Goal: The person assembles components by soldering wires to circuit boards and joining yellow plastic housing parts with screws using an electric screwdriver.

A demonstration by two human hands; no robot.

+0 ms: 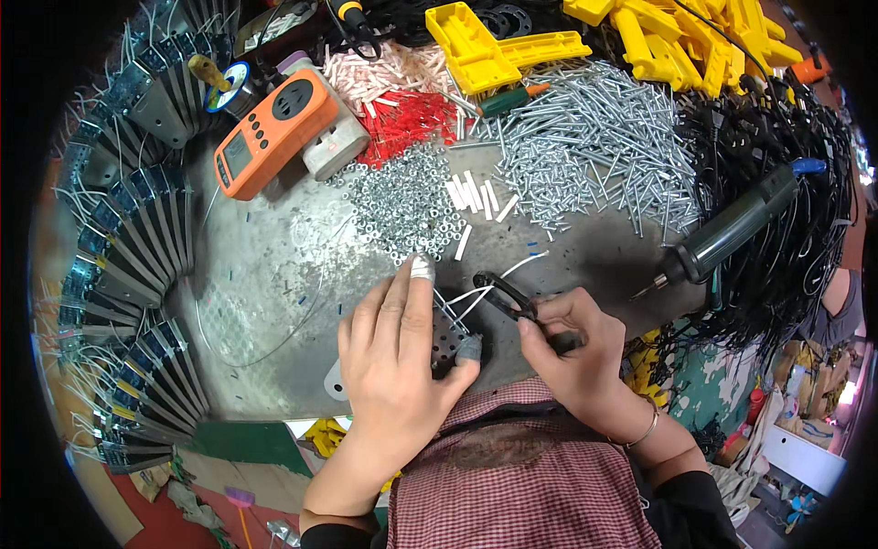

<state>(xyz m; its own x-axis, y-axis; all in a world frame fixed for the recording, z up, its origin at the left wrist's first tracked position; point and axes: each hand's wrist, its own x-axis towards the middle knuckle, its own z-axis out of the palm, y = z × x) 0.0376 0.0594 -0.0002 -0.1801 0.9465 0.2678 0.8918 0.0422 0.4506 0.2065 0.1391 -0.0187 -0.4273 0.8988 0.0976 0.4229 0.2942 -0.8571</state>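
Note:
My left hand (393, 343) lies over a dark perforated metal part (445, 340) at the table's near edge. Its fingers are stretched along one side and the thumb presses the other, gripping it; grey wrapping covers the thumb tip and a fingertip is wrapped in white. White wires (469, 302) run from this part toward a black ring-shaped piece (501, 288). My right hand (581, 348) pinches that piece between thumb and fingers, just right of the part. A pale metal tab with a hole (337, 386) shows beside my left hand; the rest is covered.
Beyond my hands lie nuts (402, 206), white sleeves (471, 194) and screws (594, 137). An orange meter (274, 133) stands far left, near stacked wired plates (146, 229). A power screwdriver (732, 224) lies right, by black cords (777, 265). Yellow housings (677, 41) are at the back.

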